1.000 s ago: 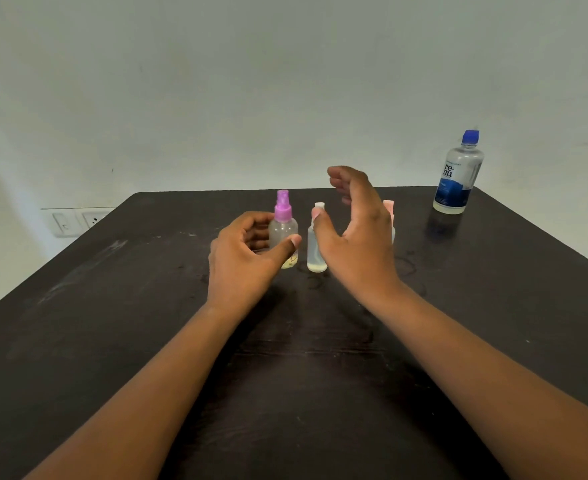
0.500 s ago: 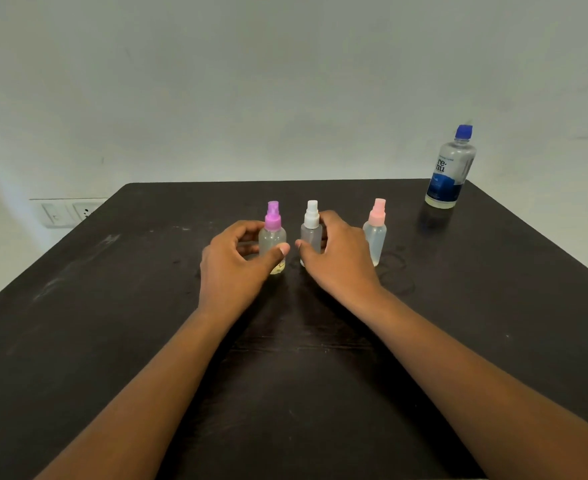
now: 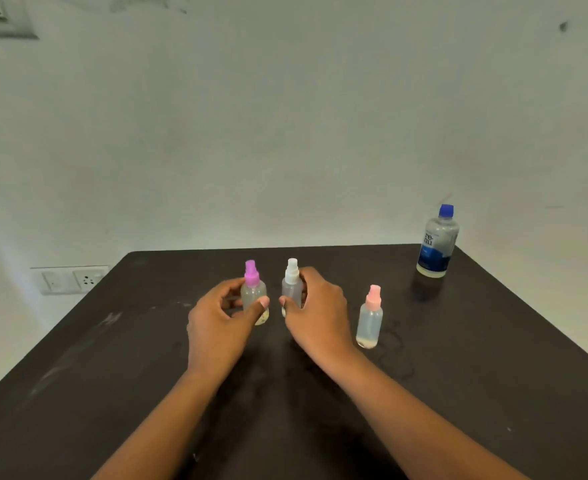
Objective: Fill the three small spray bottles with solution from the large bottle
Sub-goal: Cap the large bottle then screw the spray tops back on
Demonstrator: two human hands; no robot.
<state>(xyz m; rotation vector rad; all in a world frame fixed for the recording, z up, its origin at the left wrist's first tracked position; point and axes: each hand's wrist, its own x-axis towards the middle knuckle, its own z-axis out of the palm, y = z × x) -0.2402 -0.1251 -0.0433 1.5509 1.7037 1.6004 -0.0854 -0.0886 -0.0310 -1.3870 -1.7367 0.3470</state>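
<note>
Forearms reaching over dark surface [image 3: 112, 393]. Left grip [image 3: 221, 320] curled round purple-capped spray bottle [image 3: 254, 294]; right grip [image 3: 315, 311] curled round white-capped spray bottle [image 3: 291, 287] just beside it. Pink-capped spray bottle [image 3: 370, 318] upright, free, near the right wrist. Large blue-capped bottle [image 3: 437, 242] upright at far right corner, well apart. Wall sockets [image 3: 72, 279] beyond.

Single head-worn wide-angle view, forward and down over a dark table [image 3: 493, 375], close behind both forearms.
</note>
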